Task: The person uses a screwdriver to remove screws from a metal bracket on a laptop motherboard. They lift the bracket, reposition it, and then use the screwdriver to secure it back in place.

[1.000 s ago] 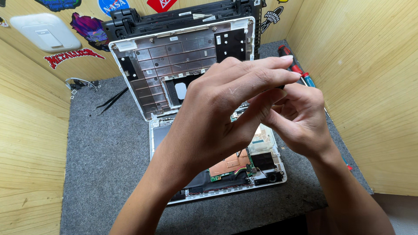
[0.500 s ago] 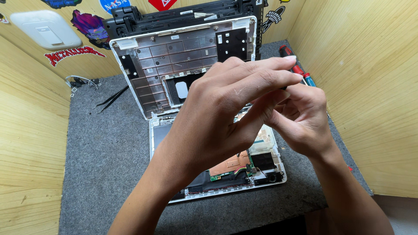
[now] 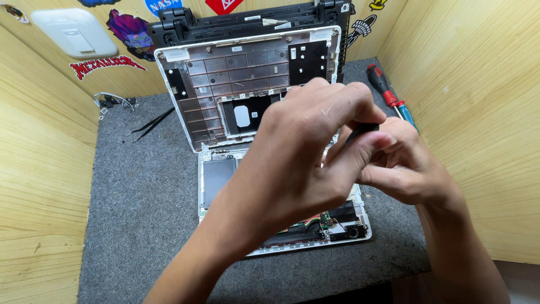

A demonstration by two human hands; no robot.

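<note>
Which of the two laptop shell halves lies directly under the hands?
The nearer half, with its circuit board exposed, lies under both hands. The other half, brown-lined inside, leans up against the back wall.

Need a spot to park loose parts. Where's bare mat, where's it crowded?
Free: grey mat left of the opened laptop base, below the tweezers; also the front strip. Crowded: centre, where left hand and right hand meet; the right edge holds screwdrivers.

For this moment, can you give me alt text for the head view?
Two bare hands, left hand and right hand, meet over an opened laptop on a grey mat, pinching a dark tool handle between them. Tweezers lie left; screwdrivers lie right.
</note>
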